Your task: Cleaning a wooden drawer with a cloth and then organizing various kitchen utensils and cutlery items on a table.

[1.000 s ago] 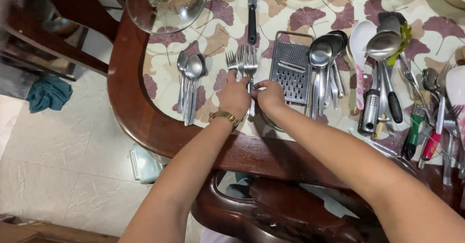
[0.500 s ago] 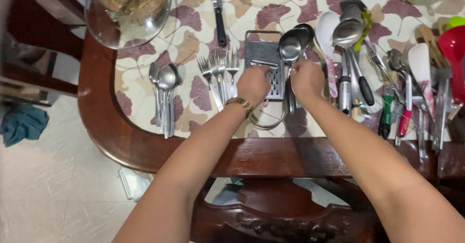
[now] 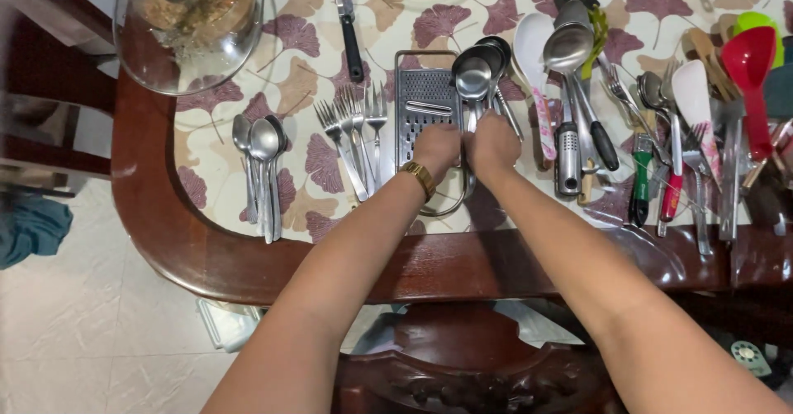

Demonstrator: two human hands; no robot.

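Both hands have drawn in together since half a second ago, meeting low on the ladles. The wooden table (image 3: 462,265) carries it all. Flat grater (image 3: 424,104) lies under the left hand (image 3: 436,146); the ladles (image 3: 475,80) run lengthwise away from the right hand (image 3: 492,144), nearer them. Both hands look curled; what they hold I can't tell.
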